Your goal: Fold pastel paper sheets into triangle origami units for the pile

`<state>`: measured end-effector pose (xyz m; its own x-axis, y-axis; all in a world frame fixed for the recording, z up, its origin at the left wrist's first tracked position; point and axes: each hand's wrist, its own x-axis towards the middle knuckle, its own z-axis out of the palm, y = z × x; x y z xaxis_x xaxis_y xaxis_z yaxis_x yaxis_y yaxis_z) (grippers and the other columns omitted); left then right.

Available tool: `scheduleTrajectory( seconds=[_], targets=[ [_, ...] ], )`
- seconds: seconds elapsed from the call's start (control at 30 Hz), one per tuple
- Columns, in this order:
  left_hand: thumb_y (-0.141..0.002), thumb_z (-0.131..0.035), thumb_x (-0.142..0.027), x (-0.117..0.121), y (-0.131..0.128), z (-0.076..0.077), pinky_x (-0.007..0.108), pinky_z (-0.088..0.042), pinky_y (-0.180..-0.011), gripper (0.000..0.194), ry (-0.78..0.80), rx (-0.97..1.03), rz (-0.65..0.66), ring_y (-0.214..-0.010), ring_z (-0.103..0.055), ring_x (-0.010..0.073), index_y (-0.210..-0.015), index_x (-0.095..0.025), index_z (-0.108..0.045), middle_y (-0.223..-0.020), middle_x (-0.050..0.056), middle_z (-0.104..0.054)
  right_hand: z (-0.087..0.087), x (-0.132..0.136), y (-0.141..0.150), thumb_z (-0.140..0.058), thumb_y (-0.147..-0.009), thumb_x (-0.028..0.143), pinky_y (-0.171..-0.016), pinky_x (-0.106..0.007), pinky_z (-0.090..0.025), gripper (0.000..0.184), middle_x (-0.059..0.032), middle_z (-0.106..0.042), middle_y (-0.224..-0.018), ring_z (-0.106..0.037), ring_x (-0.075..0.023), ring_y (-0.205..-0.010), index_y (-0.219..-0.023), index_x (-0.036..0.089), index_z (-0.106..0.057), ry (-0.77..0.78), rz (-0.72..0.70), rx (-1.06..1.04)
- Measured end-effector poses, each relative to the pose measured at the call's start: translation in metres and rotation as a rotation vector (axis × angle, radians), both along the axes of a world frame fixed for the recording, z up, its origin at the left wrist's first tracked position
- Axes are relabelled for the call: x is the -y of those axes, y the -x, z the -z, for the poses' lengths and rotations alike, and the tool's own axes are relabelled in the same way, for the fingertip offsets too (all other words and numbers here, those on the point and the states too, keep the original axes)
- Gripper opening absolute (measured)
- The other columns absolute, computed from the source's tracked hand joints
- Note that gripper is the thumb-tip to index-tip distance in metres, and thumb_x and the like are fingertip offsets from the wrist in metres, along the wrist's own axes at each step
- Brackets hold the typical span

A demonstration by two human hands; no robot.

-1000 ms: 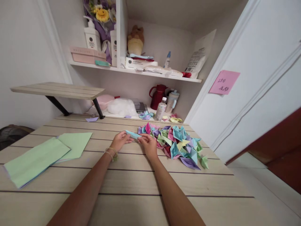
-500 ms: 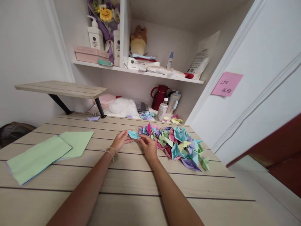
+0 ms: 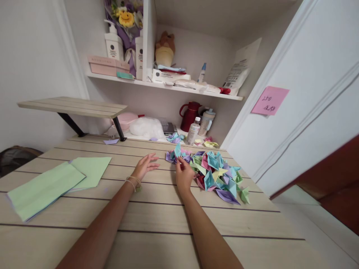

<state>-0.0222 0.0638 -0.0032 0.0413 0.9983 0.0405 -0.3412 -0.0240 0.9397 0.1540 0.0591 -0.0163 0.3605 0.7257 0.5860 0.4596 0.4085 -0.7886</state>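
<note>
My right hand (image 3: pixel 184 172) pinches a light blue folded paper boat (image 3: pixel 177 150) at the left edge of a heap of paper boats (image 3: pixel 214 173). The heap mixes blue, purple, green, pink and yellow ones. To the left, my left hand (image 3: pixel 145 166) hovers over the table with its fingers apart and nothing in them. Farther left lie flat green paper sheets (image 3: pixel 46 188), one stack overlapping another piece.
A small raised wooden shelf (image 3: pixel 73 106) on black legs stands at the back left. Behind the heap are a clear bottle (image 3: pixel 193 130), a red jug (image 3: pixel 190 116) and a pale cup (image 3: pixel 206 122). A purple paper piece (image 3: pixel 111 141) lies near the shelf leg.
The light blue paper boat has left my left hand and moved right, to the heap, in my right hand. My left hand's fingers have opened.
</note>
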Motion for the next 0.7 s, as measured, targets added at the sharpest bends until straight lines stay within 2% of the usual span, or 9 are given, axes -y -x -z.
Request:
scheduleTrajectory(
  seconds=[0.13, 0.27, 0.4, 0.53, 0.6, 0.7],
  targets=[
    [-0.080, -0.049, -0.040, -0.001, -0.001, 0.001, 0.037, -0.050, -0.074, 0.041, 0.014, -0.007, -0.011, -0.076, -0.065, 0.0206, -0.111, -0.014, -0.055, -0.110, 0.017, -0.060, 0.003, -0.003, -0.004, -0.048, -0.075, 0.029, -0.068, -0.029, -0.043, 0.039, -0.0112, -0.069, -0.086, -0.061, -0.0196, -0.069, -0.106, 0.011, -0.062, 0.110, 0.119, -0.031],
    [-0.080, -0.048, -0.041, -0.001, -0.001, 0.003, 0.037, -0.050, -0.074, 0.040, 0.016, -0.013, -0.015, -0.074, -0.065, 0.0198, -0.107, -0.012, -0.057, -0.106, 0.016, -0.062, 0.005, -0.005, -0.004, -0.047, -0.073, 0.028, -0.064, -0.028, -0.043, 0.042, -0.0101, -0.068, -0.079, -0.058, -0.0182, -0.061, -0.108, 0.010, -0.060, 0.158, 0.105, -0.064],
    [-0.079, -0.050, -0.041, -0.001, -0.001, 0.005, 0.036, -0.049, -0.073, 0.038, 0.003, -0.002, -0.007, -0.073, -0.065, 0.0190, -0.103, -0.012, -0.059, -0.102, 0.016, -0.063, 0.001, -0.001, -0.002, -0.048, -0.073, 0.027, -0.062, -0.027, -0.043, 0.047, -0.0083, -0.065, -0.085, -0.055, -0.0155, -0.059, -0.117, 0.011, -0.052, 0.114, 0.097, -0.072],
    [-0.076, -0.056, -0.037, -0.002, -0.002, 0.007, 0.035, -0.049, -0.074, 0.033, -0.018, -0.030, -0.024, -0.072, -0.064, 0.0176, -0.098, -0.012, -0.060, -0.098, 0.014, -0.064, -0.011, 0.014, 0.002, -0.049, -0.075, 0.030, -0.063, -0.030, -0.042, 0.048, -0.0096, -0.058, -0.092, -0.051, -0.0156, -0.060, -0.120, 0.014, -0.047, 0.009, 0.138, 0.056],
    [-0.075, -0.058, -0.033, -0.002, -0.003, 0.008, 0.035, -0.049, -0.074, 0.029, -0.030, -0.070, -0.024, -0.071, -0.064, 0.0167, -0.095, -0.012, -0.060, -0.096, 0.013, -0.064, -0.020, 0.024, 0.011, -0.049, -0.076, 0.028, -0.068, -0.033, -0.043, 0.044, -0.0105, -0.056, -0.096, -0.053, -0.0184, -0.070, -0.119, 0.016, -0.048, -0.068, 0.070, 0.170],
    [-0.076, -0.057, -0.030, 0.001, -0.005, 0.012, 0.034, -0.048, -0.077, 0.025, -0.059, -0.119, 0.016, -0.078, -0.062, 0.0167, -0.095, -0.014, -0.059, -0.098, 0.009, -0.063, -0.042, 0.039, 0.041, -0.048, -0.077, 0.023, -0.080, -0.036, -0.041, 0.034, -0.0093, -0.058, -0.098, -0.052, -0.0221, -0.088, -0.111, 0.020, -0.055, -0.201, -0.192, 0.393]
  ],
)
